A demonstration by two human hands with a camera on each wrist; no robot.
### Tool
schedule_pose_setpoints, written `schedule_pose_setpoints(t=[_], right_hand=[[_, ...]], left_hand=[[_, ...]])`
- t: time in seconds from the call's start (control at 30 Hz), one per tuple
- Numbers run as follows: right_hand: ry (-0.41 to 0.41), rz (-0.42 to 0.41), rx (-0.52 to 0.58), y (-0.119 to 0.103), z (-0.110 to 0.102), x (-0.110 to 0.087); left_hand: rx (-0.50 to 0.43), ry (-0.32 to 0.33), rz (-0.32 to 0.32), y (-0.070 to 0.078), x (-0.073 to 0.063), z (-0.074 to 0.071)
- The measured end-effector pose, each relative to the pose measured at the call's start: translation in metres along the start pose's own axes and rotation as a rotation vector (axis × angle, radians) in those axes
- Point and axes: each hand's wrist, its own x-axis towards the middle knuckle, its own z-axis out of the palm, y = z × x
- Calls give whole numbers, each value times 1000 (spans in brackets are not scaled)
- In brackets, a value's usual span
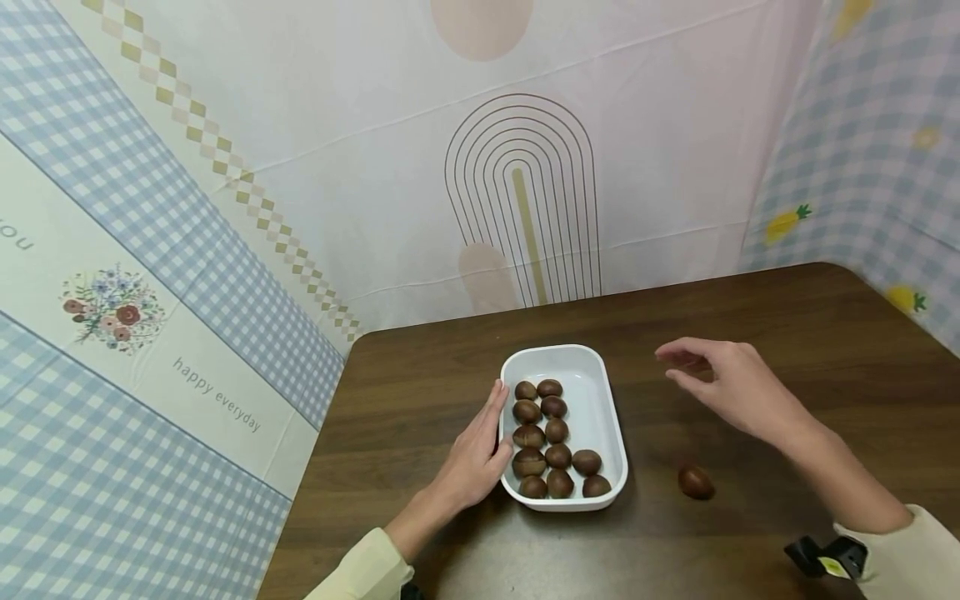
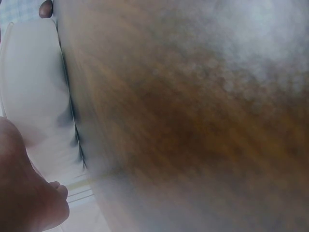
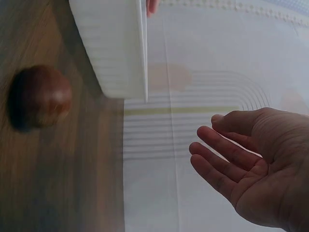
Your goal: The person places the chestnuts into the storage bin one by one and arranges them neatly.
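A white rectangular dish (image 1: 592, 392) stands on the dark wooden table, with brown chestnuts (image 1: 528, 436) in rows along its left side and a few at its near right corner. My left hand (image 1: 474, 457) rests along the dish's left wall, fingers straight and the thumb at the rim. To the right of the dish, my right hand (image 1: 723, 385) hovers over the table, fingers loosely bent with nothing between them. One loose chestnut (image 1: 696, 482) lies on the table below that hand, and it shows large in the right wrist view beside the dish's outer wall (image 3: 113, 48).
The wooden table (image 1: 420, 383) meets a pale printed cloth (image 1: 360, 167) at the back. Blue checked cloth (image 1: 150, 175) hangs at the left, and another checked cloth with pineapples (image 1: 862, 167) at the right. A black wrist device (image 1: 828, 557) sits at the right sleeve.
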Motion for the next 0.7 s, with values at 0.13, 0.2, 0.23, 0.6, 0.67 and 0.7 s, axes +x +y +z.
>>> schedule_pose_setpoints(t=[0.13, 0.2, 0.23, 0.6, 0.67, 0.7], right_hand=[[28, 9, -16, 13, -5, -10], [41, 6, -13, 19, -6, -15], [43, 11, -5, 22, -6, -18], [-17, 12, 212, 46, 4, -55], [-49, 25, 266, 49, 7, -62], [-67, 32, 294, 50, 9, -65]], left_hand=[[-2, 3, -2, 0, 0, 0], [-4, 4, -3, 1, 0, 0], [-3, 4, -2, 1, 0, 0], [-7, 8, 1, 0, 0, 1], [-9, 7, 0, 0, 0, 1], [-8, 4, -1, 0, 0, 1]])
